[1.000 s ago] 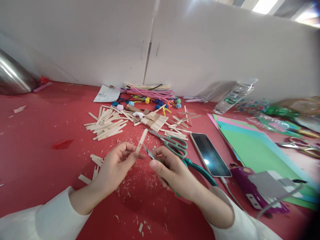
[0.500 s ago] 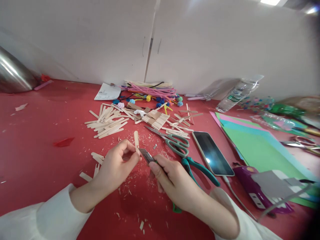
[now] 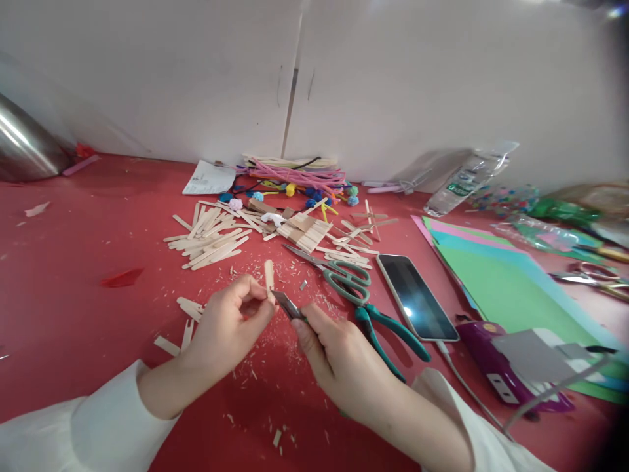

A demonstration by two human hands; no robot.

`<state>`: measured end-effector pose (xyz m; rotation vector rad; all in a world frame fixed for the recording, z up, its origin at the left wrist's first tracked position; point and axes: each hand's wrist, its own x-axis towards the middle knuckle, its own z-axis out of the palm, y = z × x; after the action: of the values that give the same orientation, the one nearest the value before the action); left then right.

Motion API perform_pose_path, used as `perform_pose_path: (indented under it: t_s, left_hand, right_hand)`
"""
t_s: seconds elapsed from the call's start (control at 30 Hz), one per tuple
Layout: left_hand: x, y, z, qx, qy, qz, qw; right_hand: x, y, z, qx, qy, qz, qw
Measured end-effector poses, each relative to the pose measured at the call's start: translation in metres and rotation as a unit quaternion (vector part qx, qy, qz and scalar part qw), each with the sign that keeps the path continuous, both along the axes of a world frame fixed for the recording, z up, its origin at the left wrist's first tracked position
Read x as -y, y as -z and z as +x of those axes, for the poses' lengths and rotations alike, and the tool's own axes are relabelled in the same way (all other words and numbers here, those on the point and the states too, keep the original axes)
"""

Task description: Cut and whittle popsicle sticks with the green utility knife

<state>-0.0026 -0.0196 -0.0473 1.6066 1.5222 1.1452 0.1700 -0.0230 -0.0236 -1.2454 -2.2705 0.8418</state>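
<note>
My left hand (image 3: 234, 322) pinches a wooden popsicle stick (image 3: 268, 274) by its lower end and keeps it nearly upright above the table. In my right hand (image 3: 339, 347) is a utility knife (image 3: 289, 307), its handle mostly covered by my fingers. The blade touches the stick just above my left fingertips, where a small notch seems to be. Pale wood shavings lie scattered under and around both hands. Several cut stick pieces (image 3: 167, 345) rest beside my left wrist.
Behind my hands lie a pile of popsicle sticks (image 3: 216, 244), grey-green scissors (image 3: 346, 278) and pink pipe cleaners (image 3: 297, 174). To the right are teal-handled pliers (image 3: 393, 331), a phone (image 3: 417, 295), a purple power strip (image 3: 491, 357), coloured paper (image 3: 521, 295) and a plastic bottle (image 3: 464, 187).
The knife blade has shifted slightly left along the stick, and my right hand has turned a little with it. My left hand keeps its pinch. The whole view has shifted slightly.
</note>
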Motion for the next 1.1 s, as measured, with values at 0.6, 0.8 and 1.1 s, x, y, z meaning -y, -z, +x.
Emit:
perform_pose_path:
  t_s: [0.6, 0.8, 1.1]
  left_hand:
    - [0.004, -0.005, 0.006, 0.079, -0.002, -0.025, 0.997]
    - [0.004, -0.002, 0.003, 0.090, 0.002, -0.021, 0.996]
    - [0.003, -0.005, 0.004, 0.046, 0.001, -0.010, 0.999]
  right_hand:
    - [0.005, -0.003, -0.001, -0.056, -0.001, -0.063, 0.996]
    - [0.002, -0.001, 0.005, 0.028, -0.010, 0.113, 0.993]
    - [0.002, 0.008, 0.006, 0.089, -0.026, 0.193, 0.977]
